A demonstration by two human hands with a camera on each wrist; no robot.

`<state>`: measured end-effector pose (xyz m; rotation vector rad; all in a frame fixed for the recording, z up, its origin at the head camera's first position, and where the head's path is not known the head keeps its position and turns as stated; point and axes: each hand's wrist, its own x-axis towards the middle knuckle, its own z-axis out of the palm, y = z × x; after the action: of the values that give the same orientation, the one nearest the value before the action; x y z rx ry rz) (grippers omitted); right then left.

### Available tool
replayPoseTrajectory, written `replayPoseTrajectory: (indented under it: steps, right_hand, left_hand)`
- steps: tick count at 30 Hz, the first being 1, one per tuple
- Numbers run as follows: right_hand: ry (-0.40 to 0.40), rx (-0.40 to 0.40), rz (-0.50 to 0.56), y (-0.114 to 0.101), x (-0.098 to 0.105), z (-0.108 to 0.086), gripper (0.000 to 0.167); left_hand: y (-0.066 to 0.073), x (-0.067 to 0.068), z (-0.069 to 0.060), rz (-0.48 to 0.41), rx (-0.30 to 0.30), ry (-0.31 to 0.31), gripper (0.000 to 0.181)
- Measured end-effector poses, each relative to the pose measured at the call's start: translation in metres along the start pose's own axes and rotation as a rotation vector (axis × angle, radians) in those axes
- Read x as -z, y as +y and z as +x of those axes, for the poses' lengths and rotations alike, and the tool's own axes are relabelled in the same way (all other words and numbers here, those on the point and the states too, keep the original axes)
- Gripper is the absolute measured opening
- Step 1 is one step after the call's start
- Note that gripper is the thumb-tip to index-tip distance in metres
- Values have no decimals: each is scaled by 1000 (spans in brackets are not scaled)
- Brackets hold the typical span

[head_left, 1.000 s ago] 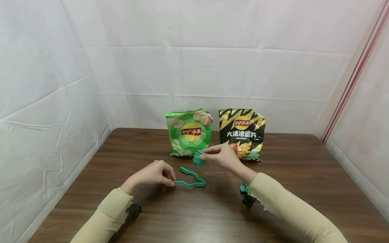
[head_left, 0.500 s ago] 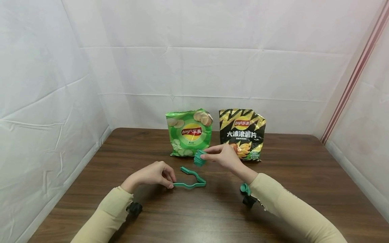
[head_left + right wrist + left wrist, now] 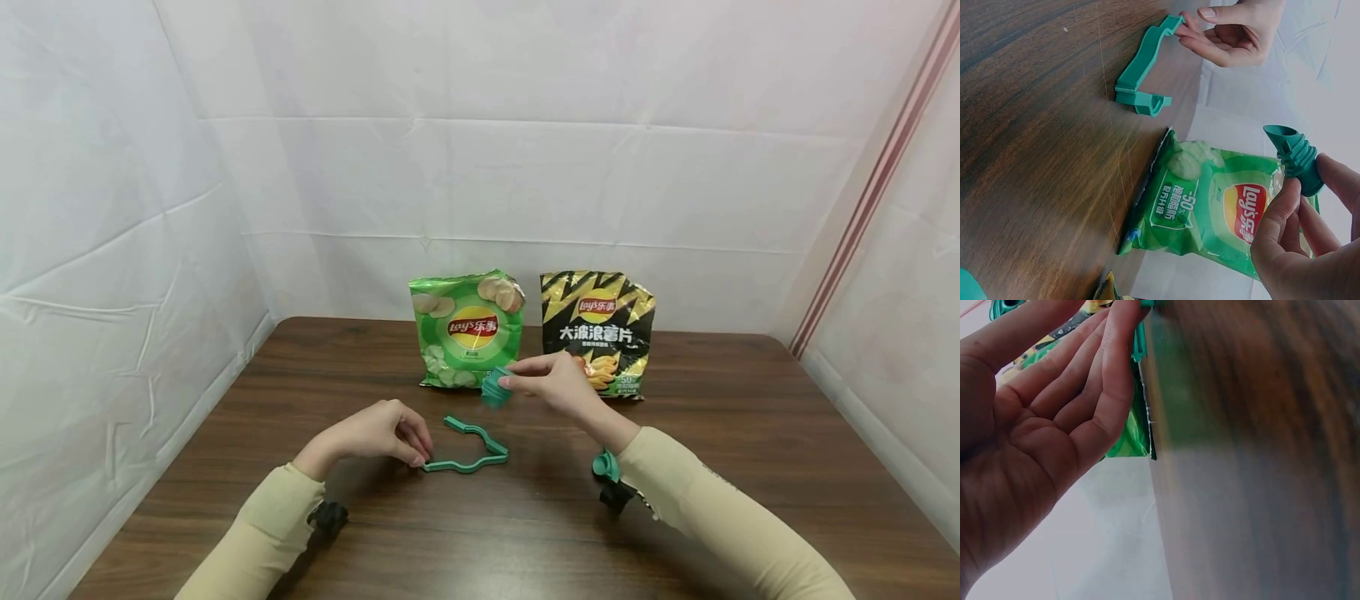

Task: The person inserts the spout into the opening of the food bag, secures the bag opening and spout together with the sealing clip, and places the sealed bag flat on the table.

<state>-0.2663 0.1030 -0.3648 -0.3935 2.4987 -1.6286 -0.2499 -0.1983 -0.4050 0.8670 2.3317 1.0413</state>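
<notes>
A teal plastic bag clip (image 3: 467, 467) lies spread on the table, its two arms meeting at a hinge on the right. My left hand (image 3: 386, 433) is at the free end of the near arm; in the right wrist view its thumb stands off and the fingers (image 3: 1200, 47) touch or nearly touch that end. My right hand (image 3: 558, 387) pinches a teal ridged spout (image 3: 1297, 156) between thumb and fingers, above the table. Its wide, slanted mouth shows in the right wrist view. Behind it stands a green chip bag (image 3: 468, 333).
A black and yellow chip bag (image 3: 597, 325) stands right of the green one. A teal round piece (image 3: 604, 467) sits by the right cuff. White sheeting (image 3: 450, 183) hangs behind the wooden table (image 3: 450, 533).
The near arm of the bag clip has swung down towards the table's front, and the left fingers have loosened from it. The spout and right hand have shifted only slightly.
</notes>
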Motion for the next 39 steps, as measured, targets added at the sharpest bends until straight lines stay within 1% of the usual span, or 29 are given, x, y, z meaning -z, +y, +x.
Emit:
replayPoseTrajectory:
  steps: [3,7,12,14,17,19,24,28,31,36,39]
  right_hand:
    - [5,5,-9,0,2,0,39]
    - [21,18,-15,-1,6,0,36]
    - [35,43,8,-1,12,2,37]
    - [42,41,18,-2,14,3,38]
    - [66,37,31,-4,18,5,38]
    - [91,35,32,-5,20,6,38]
    - [134,56,30,-6,28,8,40]
    - [160,72,43,-7,33,9,40]
    - [177,73,45,-8,36,10,41]
    - [186,49,58,-9,39,12,46]
    - [189,40,65,-7,41,15,48]
  left_hand:
    - [0,3,-2,10,0,25,16]
    - [0,10,-4,33,-22,102,21]
    - [3,22,-5,73,-46,250,18]
    - [4,26,-4,72,-37,311,16]
    - [3,31,1,53,-35,405,18]
    - [3,34,4,25,-34,467,19]
    - [3,40,10,-10,-65,604,21]
    - [3,47,13,-33,-96,689,22]
    - [3,51,16,-39,-96,743,27]
    - [5,61,22,-2,-87,823,38]
    - [8,68,26,19,-85,878,41]
